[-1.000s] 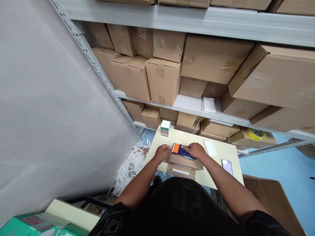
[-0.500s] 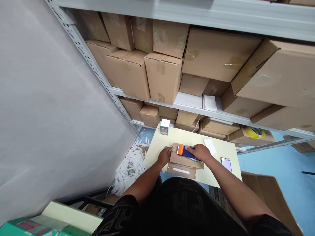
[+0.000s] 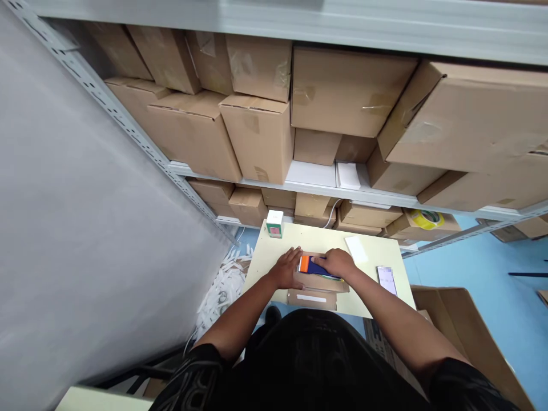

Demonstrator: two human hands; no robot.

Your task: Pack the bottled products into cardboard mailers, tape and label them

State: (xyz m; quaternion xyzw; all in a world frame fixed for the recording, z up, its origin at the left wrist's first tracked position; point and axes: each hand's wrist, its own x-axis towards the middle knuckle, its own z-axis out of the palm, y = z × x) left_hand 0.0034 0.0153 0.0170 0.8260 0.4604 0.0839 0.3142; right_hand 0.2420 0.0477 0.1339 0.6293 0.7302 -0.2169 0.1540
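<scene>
My right hand (image 3: 339,264) is wrapped round a dark blue and orange tape dispenser (image 3: 315,266), which lies over the top of a small brown cardboard box (image 3: 321,282). The dispenser's orange end points left. At the box's left end, my left hand (image 3: 286,270) presses with its fingers spread. A flap or second box (image 3: 311,299) with a white strip shows at the table's near edge; I cannot tell whether it belongs to the first box.
A pale table (image 3: 274,251) bears a small green and white box (image 3: 274,224), a white card (image 3: 356,249) and a phone (image 3: 386,280). Shelves with several cartons (image 3: 257,134) rise behind. White scraps (image 3: 220,299) lie on the floor left; a large open carton (image 3: 462,325) stands right.
My left hand has gone from closed at the box's left edge to spread flat there. The dispenser stays in my right hand over the box. The view has shifted slightly.
</scene>
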